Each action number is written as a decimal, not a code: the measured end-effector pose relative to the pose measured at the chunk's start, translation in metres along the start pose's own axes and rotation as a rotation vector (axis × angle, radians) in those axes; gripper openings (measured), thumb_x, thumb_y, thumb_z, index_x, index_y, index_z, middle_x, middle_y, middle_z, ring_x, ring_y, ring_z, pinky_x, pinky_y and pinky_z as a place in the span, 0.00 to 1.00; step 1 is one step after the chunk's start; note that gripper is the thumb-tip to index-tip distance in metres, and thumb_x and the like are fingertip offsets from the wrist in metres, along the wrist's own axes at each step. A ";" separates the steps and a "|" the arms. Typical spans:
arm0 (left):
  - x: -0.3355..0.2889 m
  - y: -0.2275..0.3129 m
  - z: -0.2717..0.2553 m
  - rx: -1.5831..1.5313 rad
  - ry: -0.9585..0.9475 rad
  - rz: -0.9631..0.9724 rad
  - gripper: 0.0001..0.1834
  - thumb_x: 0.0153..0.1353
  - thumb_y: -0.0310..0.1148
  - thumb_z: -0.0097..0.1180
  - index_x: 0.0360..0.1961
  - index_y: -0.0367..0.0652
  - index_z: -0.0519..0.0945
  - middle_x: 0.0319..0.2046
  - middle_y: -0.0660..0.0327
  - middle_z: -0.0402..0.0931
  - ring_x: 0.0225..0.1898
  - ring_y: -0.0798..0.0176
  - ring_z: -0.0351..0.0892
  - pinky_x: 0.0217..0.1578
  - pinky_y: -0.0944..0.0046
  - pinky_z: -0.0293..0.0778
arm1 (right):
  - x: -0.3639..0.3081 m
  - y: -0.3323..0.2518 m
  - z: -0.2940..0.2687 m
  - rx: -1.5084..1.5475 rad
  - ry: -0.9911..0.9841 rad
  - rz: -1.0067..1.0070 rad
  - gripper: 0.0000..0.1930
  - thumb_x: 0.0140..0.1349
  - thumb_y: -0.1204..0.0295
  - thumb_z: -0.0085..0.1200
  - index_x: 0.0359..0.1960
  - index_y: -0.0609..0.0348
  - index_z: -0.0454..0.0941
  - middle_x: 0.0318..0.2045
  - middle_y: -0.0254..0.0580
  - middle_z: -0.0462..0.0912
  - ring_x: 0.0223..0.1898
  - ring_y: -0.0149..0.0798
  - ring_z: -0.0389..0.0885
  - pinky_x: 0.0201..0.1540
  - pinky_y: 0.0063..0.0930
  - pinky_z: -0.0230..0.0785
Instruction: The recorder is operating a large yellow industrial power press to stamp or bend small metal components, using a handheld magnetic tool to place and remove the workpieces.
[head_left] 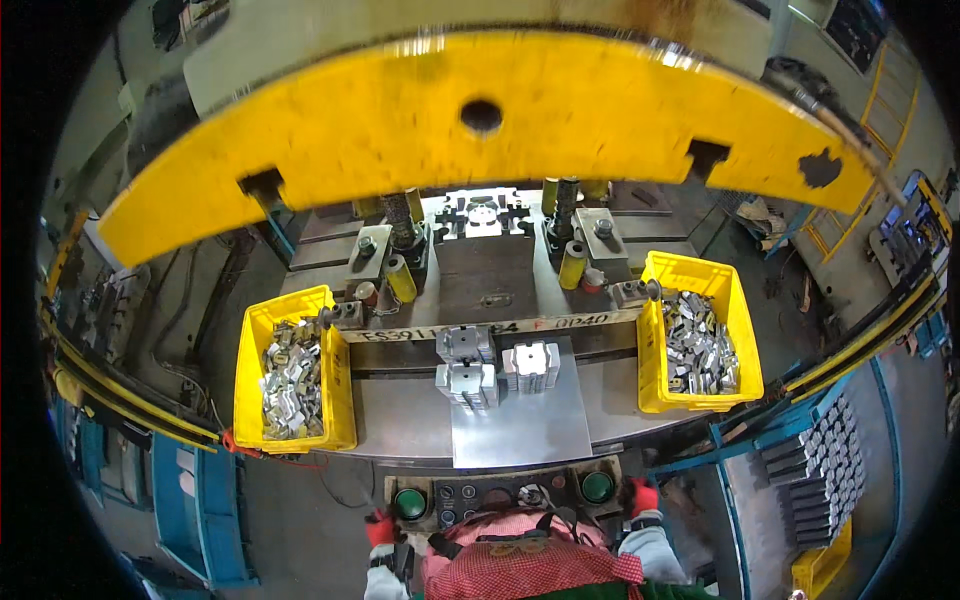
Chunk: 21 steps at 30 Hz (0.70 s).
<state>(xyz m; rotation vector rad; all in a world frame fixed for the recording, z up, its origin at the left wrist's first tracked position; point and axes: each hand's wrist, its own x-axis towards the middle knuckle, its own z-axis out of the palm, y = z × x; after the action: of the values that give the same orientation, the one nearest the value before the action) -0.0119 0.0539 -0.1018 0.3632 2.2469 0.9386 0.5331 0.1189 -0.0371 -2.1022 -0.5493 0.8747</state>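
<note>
**While flanking the control panel (497,481), has the left green button (410,503) and the right green button (597,487) just inward**

While set low at the panel's left end, places the left hand (380,528), in red, outward of and slightly nearer than its button. Places the right hand (643,497), also in red, outward of the other. Favours neither hand for nearness. Cannot tell whether either is spread, curled or touching. Has the panel's long axis running side to side. Farther on, meets the front edge of the counter (400,425), then a metal sheet (520,430) bearing metal stacks (470,386): two front to back, one to their right. Leaves room sideways from the sheet to the left yellow bin (343,405) and right yellow bin (652,350).
</note>
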 end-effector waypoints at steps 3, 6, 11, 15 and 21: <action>-0.068 0.083 -0.038 -0.321 0.302 0.271 0.12 0.54 0.38 0.47 0.33 0.39 0.67 0.23 0.63 0.69 0.22 0.69 0.66 0.21 0.69 0.63 | 0.030 -0.009 -0.044 0.510 0.446 0.032 0.29 0.50 0.71 0.52 0.53 0.62 0.53 0.49 0.51 0.63 0.48 0.42 0.63 0.51 0.31 0.54; -0.086 0.162 -0.059 -0.472 0.378 0.508 0.19 0.53 0.29 0.48 0.46 0.36 0.63 0.35 0.61 0.68 0.33 0.71 0.66 0.32 0.71 0.65 | 0.015 -0.128 -0.052 0.322 0.585 -0.515 0.27 0.53 0.70 0.49 0.52 0.63 0.54 0.48 0.45 0.63 0.47 0.37 0.64 0.47 0.29 0.58; -0.084 0.380 -0.032 -0.242 -0.230 0.859 0.19 0.50 0.27 0.52 0.45 0.37 0.66 0.36 0.63 0.70 0.36 0.71 0.67 0.36 0.72 0.65 | -0.049 -0.351 0.036 0.400 -0.279 -0.883 0.21 0.52 0.71 0.47 0.48 0.65 0.62 0.38 0.43 0.72 0.40 0.32 0.68 0.44 0.22 0.59; -0.137 0.529 0.054 -0.258 -0.784 0.492 0.11 0.49 0.39 0.55 0.32 0.49 0.71 0.18 0.72 0.65 0.17 0.79 0.64 0.12 0.75 0.57 | -0.032 -0.447 0.112 0.000 -0.554 -1.021 0.19 0.48 0.67 0.51 0.42 0.60 0.65 0.29 0.41 0.75 0.30 0.35 0.72 0.33 0.27 0.63; -0.037 0.552 0.151 0.037 -0.615 0.620 0.14 0.46 0.41 0.58 0.29 0.43 0.77 0.25 0.68 0.73 0.25 0.74 0.67 0.29 0.69 0.65 | -0.052 -0.487 0.185 0.011 -0.639 -0.814 0.25 0.46 0.69 0.52 0.47 0.64 0.62 0.34 0.39 0.75 0.33 0.34 0.73 0.35 0.24 0.63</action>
<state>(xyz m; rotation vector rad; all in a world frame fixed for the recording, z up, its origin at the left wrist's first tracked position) 0.1172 0.5042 0.2299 1.2313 1.5963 0.9130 0.3182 0.4718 0.2847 -1.3278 -1.5775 1.0102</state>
